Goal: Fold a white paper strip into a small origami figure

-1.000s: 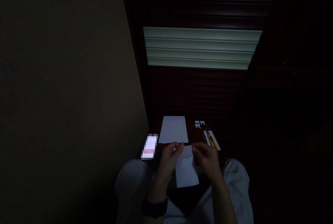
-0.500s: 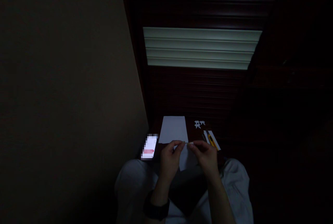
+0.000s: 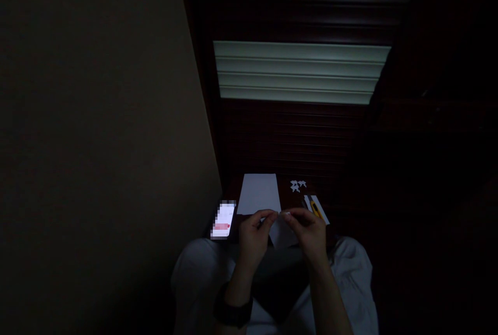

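Observation:
In dim light, both hands hold a small white paper (image 3: 283,235) over my lap. My left hand (image 3: 254,236) pinches its upper left edge and my right hand (image 3: 309,234) pinches its upper right edge, fingertips almost meeting. Most of the paper is folded back between my hands and partly hidden. A dark band sits on my left wrist (image 3: 232,310).
A small dark table (image 3: 288,201) ahead carries a white sheet (image 3: 259,193), a lit phone (image 3: 223,220), small white paper scraps (image 3: 298,185) and a yellow utility knife (image 3: 316,208) beside white strips. A beige wall stands at left; a dark slatted panel with a pale band (image 3: 299,72) lies beyond.
The paper hung long between my hands a second ago; now its lower part is drawn up and looks much shorter. My fingertips have come closer together.

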Demonstrator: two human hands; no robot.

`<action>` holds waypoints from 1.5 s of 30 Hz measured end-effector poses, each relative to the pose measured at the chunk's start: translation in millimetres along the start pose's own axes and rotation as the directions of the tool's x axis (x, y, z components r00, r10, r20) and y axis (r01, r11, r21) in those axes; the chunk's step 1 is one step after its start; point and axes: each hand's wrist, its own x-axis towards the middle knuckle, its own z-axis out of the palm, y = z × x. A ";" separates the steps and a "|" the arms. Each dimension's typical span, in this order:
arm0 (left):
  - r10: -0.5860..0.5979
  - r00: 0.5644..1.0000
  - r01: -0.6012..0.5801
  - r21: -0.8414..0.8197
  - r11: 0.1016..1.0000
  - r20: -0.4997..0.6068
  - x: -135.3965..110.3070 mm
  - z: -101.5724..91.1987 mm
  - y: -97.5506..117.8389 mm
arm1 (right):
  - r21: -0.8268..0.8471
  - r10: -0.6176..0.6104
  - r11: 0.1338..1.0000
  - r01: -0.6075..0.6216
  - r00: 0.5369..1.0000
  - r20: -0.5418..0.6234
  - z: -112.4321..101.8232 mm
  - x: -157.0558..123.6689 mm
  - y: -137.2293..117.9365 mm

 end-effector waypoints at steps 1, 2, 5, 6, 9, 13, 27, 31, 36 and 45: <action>0.001 1.000 -0.001 0.002 1.000 -0.001 0.1 0.2 -0.2 | 0.003 0.007 1.000 -0.007 1.000 -0.018 0.7 0.0 -0.2; 0.001 1.000 -0.001 0.005 1.000 -0.004 0.2 0.4 -0.3 | 0.003 0.016 1.000 -0.016 0.999 -0.039 1.2 0.0 -0.3; 0.001 1.000 -0.001 0.022 1.000 -0.011 0.5 0.3 0.2 | -0.012 0.037 0.999 -0.038 0.996 -0.079 2.0 -0.4 -0.7; 0.005 1.000 -0.005 0.028 1.000 -0.008 0.6 0.1 0.8 | -0.019 0.040 0.999 -0.042 0.995 -0.087 2.0 -0.6 -0.8; 0.026 1.000 -0.026 0.039 0.999 0.009 0.6 -0.5 3.4 | -0.029 0.039 0.999 -0.042 0.994 -0.099 1.5 -0.8 -0.9; 0.029 0.999 -0.030 0.048 0.998 0.019 0.2 -0.3 5.8 | 0.002 0.037 0.999 -0.037 0.995 -0.097 1.0 -0.4 0.9; -0.018 0.999 0.014 0.090 0.996 0.040 -3.2 0.8 6.3 | 0.339 0.216 0.925 -0.171 0.972 -0.098 1.3 1.4 20.2; -0.018 1.000 0.018 0.107 0.994 0.000 -2.7 -1.3 3.9 | 0.275 0.179 0.949 -0.157 0.982 -0.055 -0.1 2.8 12.4; -0.017 1.000 0.015 0.103 0.995 0.025 -2.5 -4.2 7.7 | 0.107 0.108 0.988 -0.108 0.994 0.010 0.4 0.2 4.6; -0.092 0.988 0.093 0.005 0.996 0.121 -2.2 0.2 1.8 | 0.056 0.136 0.990 -0.131 0.986 -0.098 -3.3 0.3 15.0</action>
